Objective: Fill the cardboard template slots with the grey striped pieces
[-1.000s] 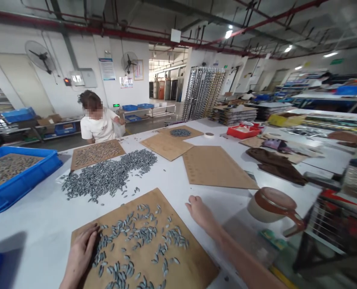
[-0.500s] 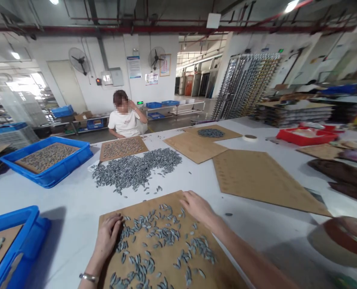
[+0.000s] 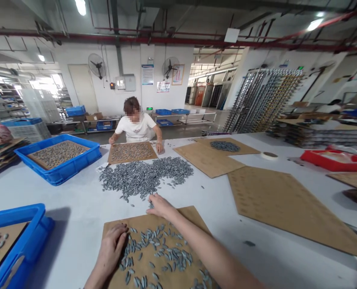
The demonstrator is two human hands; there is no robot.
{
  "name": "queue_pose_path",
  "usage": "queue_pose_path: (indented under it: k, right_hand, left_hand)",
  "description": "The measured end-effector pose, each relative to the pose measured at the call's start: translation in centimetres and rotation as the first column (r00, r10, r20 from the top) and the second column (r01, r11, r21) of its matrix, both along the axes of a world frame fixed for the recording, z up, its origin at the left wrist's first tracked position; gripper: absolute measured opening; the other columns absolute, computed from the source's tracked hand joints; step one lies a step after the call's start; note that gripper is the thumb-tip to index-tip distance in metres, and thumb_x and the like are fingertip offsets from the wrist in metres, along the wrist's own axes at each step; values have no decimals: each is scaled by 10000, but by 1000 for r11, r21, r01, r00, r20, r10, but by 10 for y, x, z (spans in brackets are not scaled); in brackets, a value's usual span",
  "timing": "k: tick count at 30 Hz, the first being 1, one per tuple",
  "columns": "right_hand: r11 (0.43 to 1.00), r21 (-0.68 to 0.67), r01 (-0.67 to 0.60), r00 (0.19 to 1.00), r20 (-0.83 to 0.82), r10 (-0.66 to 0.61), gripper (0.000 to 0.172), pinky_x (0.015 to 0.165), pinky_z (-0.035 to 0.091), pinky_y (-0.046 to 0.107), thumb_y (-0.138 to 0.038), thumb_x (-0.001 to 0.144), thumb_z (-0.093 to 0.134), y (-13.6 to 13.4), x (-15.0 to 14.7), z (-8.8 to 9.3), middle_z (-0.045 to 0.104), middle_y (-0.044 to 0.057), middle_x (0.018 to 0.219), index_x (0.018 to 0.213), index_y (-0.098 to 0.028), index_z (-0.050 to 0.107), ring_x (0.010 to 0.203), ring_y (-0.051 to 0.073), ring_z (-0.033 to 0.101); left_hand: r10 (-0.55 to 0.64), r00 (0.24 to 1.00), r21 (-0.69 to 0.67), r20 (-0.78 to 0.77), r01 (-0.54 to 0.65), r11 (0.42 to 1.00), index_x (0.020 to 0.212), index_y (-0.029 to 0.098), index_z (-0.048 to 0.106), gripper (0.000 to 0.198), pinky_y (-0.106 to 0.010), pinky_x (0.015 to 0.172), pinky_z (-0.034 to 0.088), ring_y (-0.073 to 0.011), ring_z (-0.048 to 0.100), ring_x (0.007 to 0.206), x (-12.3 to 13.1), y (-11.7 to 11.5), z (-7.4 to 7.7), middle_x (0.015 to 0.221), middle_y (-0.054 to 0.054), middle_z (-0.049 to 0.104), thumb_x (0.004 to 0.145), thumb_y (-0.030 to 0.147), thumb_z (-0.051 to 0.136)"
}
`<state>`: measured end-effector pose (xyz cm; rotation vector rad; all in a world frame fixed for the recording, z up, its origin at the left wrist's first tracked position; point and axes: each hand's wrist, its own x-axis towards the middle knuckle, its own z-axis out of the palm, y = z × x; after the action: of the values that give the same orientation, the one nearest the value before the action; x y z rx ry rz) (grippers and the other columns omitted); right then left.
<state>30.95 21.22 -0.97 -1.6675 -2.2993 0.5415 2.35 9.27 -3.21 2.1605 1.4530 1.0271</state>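
A brown board lies in front of me, scattered with small grey leaf-shaped pieces. My left hand rests on the board's left side, its fingers stretched out beside the pieces and holding nothing. Beyond the board's far edge, my right hand reaches down to the table, thumb and fingers apart around a few loose grey pieces. Close to those fingertips is a large heap of the same pieces. My right forearm crosses over the board and hides part of it.
Across the table, a person sits at a piece-covered board. Blue trays stand at left. Bare brown boards lie at right, near a tape roll and a red tray.
My right hand has moved left and away from me, off the board's far edge to the heap. My left hand stays on the board. The person opposite has lowered a raised arm.
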Motion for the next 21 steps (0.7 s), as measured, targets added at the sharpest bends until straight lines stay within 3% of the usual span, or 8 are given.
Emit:
queue_pose_path:
  k: [3,7,12,21]
  right_hand:
    - [1000,0,-29,1000,-8,29,343,890,443,281,-286,800,798,7,-2,-5,671,67,1126,1123,-222,701,1010,204,636]
    - [999,-10,-39,999,4,39,241,870,439,269,-238,837,732,12,3,-3,685,60,1088,1078,-220,729,997,194,639]
    - [995,-50,-86,995,37,88,302,801,447,265,-296,787,792,13,4,5,687,59,1070,1079,-227,754,927,194,644]
    - [975,-25,-222,973,60,224,315,826,441,250,-92,781,706,14,-6,11,700,47,1069,1053,-240,762,969,190,649]
  left_hand:
    - [0,1000,14,-1,0,1000,1041,248,811,395,-475,1024,617,-297,734,1164,0,0,-2,1197,-122,790,1012,521,528]
    - [5,1000,18,-12,-5,1000,1049,246,814,412,-490,1014,623,-303,735,1162,1,-1,-2,1199,-125,790,1015,528,515]
    - [5,1000,41,-20,-4,999,1032,272,820,419,-470,1002,634,-297,747,1143,0,0,-2,1189,-104,797,1008,558,516]
    - [11,1000,83,-29,-8,996,1002,286,836,446,-452,976,648,-296,763,1110,-3,7,-7,1161,-94,809,983,605,525]
